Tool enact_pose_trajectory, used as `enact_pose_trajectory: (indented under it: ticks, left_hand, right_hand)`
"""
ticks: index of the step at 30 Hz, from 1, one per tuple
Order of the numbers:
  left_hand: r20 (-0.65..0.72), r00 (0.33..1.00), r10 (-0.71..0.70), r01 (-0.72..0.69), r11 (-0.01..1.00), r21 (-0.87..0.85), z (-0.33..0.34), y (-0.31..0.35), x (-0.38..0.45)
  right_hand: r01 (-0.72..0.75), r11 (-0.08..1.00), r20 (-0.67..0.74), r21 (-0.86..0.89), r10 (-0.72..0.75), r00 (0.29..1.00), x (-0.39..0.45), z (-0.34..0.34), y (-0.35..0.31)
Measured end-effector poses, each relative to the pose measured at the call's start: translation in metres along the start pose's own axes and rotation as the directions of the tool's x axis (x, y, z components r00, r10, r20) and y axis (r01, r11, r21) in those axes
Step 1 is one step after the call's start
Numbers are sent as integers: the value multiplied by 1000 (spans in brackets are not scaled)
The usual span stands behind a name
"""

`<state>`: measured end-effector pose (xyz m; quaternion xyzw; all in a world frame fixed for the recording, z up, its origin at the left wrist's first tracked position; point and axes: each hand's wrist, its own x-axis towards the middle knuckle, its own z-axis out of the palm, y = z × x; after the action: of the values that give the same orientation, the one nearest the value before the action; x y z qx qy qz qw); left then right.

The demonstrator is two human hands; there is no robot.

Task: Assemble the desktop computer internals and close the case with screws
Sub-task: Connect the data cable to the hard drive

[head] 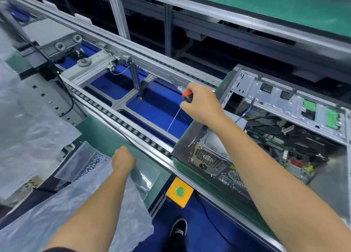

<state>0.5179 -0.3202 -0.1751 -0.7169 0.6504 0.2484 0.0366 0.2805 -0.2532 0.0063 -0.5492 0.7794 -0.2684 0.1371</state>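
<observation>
An open desktop computer case (284, 103) lies on its side on a green pallet at the right, with its power supply (209, 156), cables and motherboard exposed. My right hand (201, 103) grips a red-and-black screwdriver (187, 95) just left of the case's top corner, over the conveyor. My left hand (123, 159) hangs over the green bench with its fingers curled under and out of sight, next to a clear plastic tray (76, 160) holding several small silver screws (93, 163).
A roller conveyor (133, 132) with aluminium rails runs diagonally across the middle. A yellow box with a green button (179, 191) sits at the bench edge. Crumpled plastic bags (28, 122) cover the left side. My shoe (178, 230) shows on the blue floor.
</observation>
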Motion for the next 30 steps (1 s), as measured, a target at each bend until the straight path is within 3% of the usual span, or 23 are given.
enact_pose_trajectory:
  ticks: [4,7,11,13,15,20,24,26,30]
  left_hand:
    - [-97,990,99,-120,965,-234,-30,52,-6]
    - [-175,937,302,-348,855,-384,-64,98,-21]
    - [-210,760,616,-597,532,-601,-100,161,-65]
    - [-163,654,738,-589,363,-722,-109,194,-93]
    - [-93,546,833,-551,273,-789,-110,223,-117]
    - [29,327,945,-505,200,-840,-88,288,-173]
    - [133,64,989,-461,147,-875,-61,322,-214]
    - [162,7,987,-487,145,-861,-49,338,-232]
    - [150,-20,989,-608,107,-787,-31,366,-266]
  right_hand:
    - [-26,999,-2,46,27,1000,-1,-3,1]
    - [-69,988,-25,135,73,997,-4,-9,3]
    - [-97,955,-141,280,141,980,-14,-35,11]
    - [-102,933,-227,345,188,955,-20,-56,20]
    - [-107,887,-293,450,260,920,-28,-83,33]
    - [-104,749,-305,654,387,870,-68,-147,76]
    - [-75,665,-346,743,478,807,-105,-186,109]
    - [-51,659,-394,750,508,766,-123,-204,124]
    - [-23,666,-481,746,562,673,-150,-235,150]
